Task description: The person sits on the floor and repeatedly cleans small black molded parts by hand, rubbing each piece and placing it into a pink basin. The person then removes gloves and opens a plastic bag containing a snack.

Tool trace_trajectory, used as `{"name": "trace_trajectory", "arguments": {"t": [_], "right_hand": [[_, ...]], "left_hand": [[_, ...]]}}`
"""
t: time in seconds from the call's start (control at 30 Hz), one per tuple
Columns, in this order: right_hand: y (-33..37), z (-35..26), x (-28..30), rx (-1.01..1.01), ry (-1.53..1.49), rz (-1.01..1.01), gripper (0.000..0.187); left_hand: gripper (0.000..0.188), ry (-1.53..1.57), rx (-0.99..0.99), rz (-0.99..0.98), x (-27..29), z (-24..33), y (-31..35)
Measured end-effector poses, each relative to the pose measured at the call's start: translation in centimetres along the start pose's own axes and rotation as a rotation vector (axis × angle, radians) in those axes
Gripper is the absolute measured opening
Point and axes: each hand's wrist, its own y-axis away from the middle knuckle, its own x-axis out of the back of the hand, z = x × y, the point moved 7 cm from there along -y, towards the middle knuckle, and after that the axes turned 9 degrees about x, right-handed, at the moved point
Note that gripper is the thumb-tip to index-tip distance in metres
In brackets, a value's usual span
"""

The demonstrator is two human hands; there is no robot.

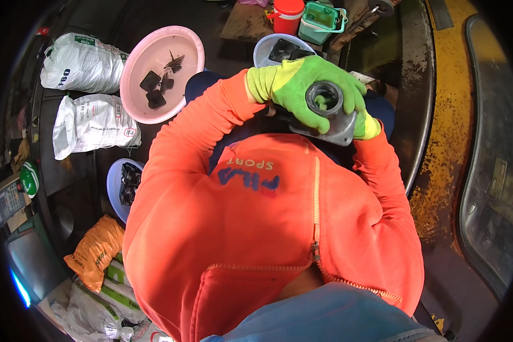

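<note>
A: Where is the part being held?

B: The dark flanged part is being held between two gloved hands, in front of the orange jacket. Its round collar is being seen nearly end-on, so the long axis cannot be judged well.

A: How is it being gripped?

B: The collar is being clasped by the left hand, whose fingers are being wrapped over it from the part's left; no gap is being left. The right hand is being mostly hidden at the part's right edge, and whether its fingers are being closed cannot be told. The collar is being lain nearer by the left.

A: Is any writing being shown?

B: Upside-down lettering is being displayed on the jacket's chest, nearer the body than the part. Past the pink basin, well left of the part, print is being borne by an upper white sack and a lower white sack. The wording is being left uncopied.
</note>
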Motion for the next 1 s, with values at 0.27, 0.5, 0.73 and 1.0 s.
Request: {"name": "trace_trajectory", "arguments": {"t": [0.27,0.5,0.73,1.0], "right_hand": [[-3.4,-1.5,-0.4,0.053,0.509,0.163,0.048],[-2.5,-1.2,2.4,0.074,0.174,0.492,0.041],[-2.6,-1.7,1.3,0.044,-0.244,0.463,0.037],[-1.1,-2.1,1.3,0.091,0.234,-0.136,0.070]], "left_hand": [[0.062,-0.098,0.060,-0.059,2.8,0.7,-1.3],[0.064,-0.429,0.070,0.683,2.1,-0.4,0.8],[0.048,-0.429,-0.033,0.607,1.5,-0.5,1.5],[0.043,-0.258,-0.118,0.251,0.7,0.6,0.6]]}}
